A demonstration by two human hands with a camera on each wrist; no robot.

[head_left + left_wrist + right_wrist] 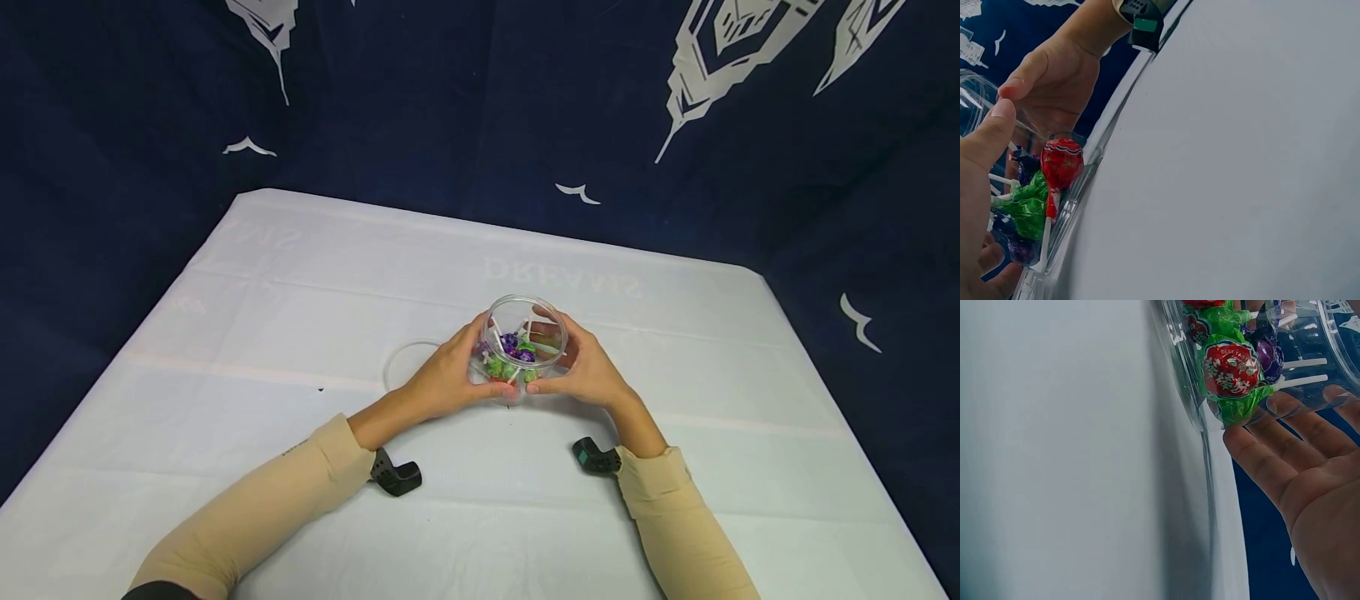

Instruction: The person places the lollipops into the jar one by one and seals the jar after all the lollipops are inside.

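A clear plastic jar, its mouth uncovered, stands at the middle of the white table. My left hand grips its left side and my right hand its right, with both thumbs on the near wall. Several wrapped lollipops lie inside with white sticks. In the left wrist view a red lollipop leans head up against the wall, beside a green wrapper. The right wrist view shows a red-and-green lollipop and a purple one close to my right fingers. The left palm hides part of the jar.
A clear round lid lies left of the jar, partly behind my left hand. Dark wrist cameras hang at both cuffs. A navy cloth with white prints rises behind the far edge of the white table.
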